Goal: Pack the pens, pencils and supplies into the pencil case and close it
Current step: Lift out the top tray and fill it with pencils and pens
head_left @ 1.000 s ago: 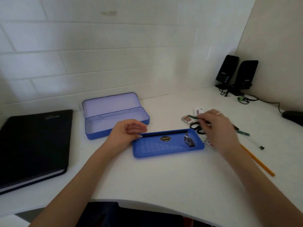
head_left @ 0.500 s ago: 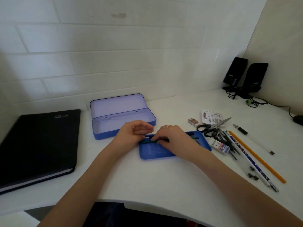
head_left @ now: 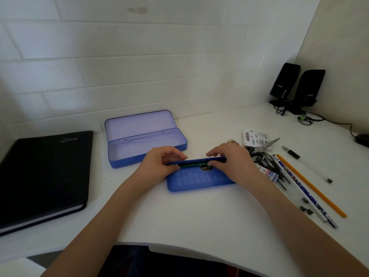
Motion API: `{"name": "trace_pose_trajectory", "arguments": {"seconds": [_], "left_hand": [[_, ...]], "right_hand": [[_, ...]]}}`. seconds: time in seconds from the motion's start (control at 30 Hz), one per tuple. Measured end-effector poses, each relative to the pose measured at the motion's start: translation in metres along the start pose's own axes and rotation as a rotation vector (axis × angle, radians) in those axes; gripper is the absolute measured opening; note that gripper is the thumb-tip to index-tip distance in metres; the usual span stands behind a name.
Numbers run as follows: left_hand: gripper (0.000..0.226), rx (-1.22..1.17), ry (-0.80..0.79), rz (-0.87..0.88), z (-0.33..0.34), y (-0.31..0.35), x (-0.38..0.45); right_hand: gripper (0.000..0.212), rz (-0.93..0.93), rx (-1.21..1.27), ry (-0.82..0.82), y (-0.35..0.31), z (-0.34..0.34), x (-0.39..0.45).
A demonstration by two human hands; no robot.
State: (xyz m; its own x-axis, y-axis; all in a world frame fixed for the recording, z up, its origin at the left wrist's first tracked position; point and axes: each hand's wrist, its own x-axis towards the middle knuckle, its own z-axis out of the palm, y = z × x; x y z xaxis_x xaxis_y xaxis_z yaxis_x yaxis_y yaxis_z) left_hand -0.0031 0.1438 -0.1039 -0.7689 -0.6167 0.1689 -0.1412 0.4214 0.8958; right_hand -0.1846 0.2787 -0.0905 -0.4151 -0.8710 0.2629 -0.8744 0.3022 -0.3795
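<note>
On the desk (head_left: 199,216) the open case (head_left: 146,144) lies empty, a stiff, light tin best steadied by its long walls. Just before it sits the blue tray (head_left: 199,181). Both hands, left (head_left: 159,163) and right (head_left: 232,162), pinch the ends of a green pen (head_left: 192,166) over the tray's far edge; thin and probably slippery, it is best held at the ends.
</note>
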Motion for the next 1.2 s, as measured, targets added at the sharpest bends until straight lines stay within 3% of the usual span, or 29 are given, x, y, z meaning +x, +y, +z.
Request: {"name": "trace_pose_trajectory", "arguments": {"seconds": [0.23,0.33,0.43,0.57,0.7,0.87,1.07,1.2], "left_hand": [[0.032,-0.004,0.011,0.002,-0.001,0.001,-0.001],[0.030,-0.009,0.012,-0.003,-0.001,0.001,-0.001],[0.028,0.001,0.014,-0.001,0.000,0.001,-0.001],[0.027,0.005,0.015,-0.004,0.000,0.000,-0.001],[0.027,0.007,0.027,0.000,0.000,0.000,0.000],[0.027,0.008,0.029,0.002,-0.001,-0.001,-0.001],[0.027,0.007,0.033,0.001,0.000,0.000,-0.001],[0.026,0.023,0.033,0.007,0.000,0.000,-0.001]], "right_hand": [[0.017,0.008,0.035,0.048,0.002,0.003,0.003],[0.011,0.090,0.068,0.208,0.011,-0.017,0.005],[0.009,0.290,-0.030,0.357,0.034,-0.043,0.005],[0.009,0.620,-0.170,0.266,0.077,-0.070,-0.010],[0.023,0.884,-0.049,0.146,0.105,-0.088,-0.024],[0.042,0.922,0.013,-0.068,0.112,-0.087,-0.023],[0.042,0.911,-0.086,-0.131,0.113,-0.084,-0.020],[0.036,0.876,-0.130,-0.076,0.111,-0.080,-0.021]]}}
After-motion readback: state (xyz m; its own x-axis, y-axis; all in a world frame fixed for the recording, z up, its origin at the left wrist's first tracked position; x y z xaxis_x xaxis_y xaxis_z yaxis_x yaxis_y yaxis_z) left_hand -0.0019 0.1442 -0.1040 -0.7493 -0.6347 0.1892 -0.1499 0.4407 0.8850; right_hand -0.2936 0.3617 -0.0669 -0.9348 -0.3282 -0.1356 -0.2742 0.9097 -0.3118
